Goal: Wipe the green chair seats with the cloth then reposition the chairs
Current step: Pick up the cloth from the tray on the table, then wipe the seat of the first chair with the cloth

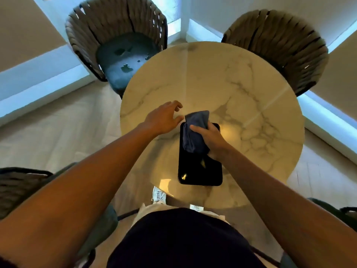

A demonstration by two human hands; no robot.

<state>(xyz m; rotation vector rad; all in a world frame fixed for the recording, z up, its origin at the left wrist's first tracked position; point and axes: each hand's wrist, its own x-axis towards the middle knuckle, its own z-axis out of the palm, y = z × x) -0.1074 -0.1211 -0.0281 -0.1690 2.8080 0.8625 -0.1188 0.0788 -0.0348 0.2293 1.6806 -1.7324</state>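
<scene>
My right hand (210, 141) grips a dark blue cloth (195, 132) above a black tray (200, 171) on the round marble table (241, 89). My left hand (164, 118) hovers just left of the cloth, fingers spread, holding nothing. A woven chair (116, 22) at the far left has a green seat (123, 60) with dusty, stained patches. A second woven chair (280, 45) stands at the far right, tucked against the table, its seat hidden.
Part of another woven chair (21, 186) shows at the near left and a dark chair edge (340, 211) at the near right. Pale wood floor (58, 132) lies left of the table. Walls with lit skirting close in behind the far chairs.
</scene>
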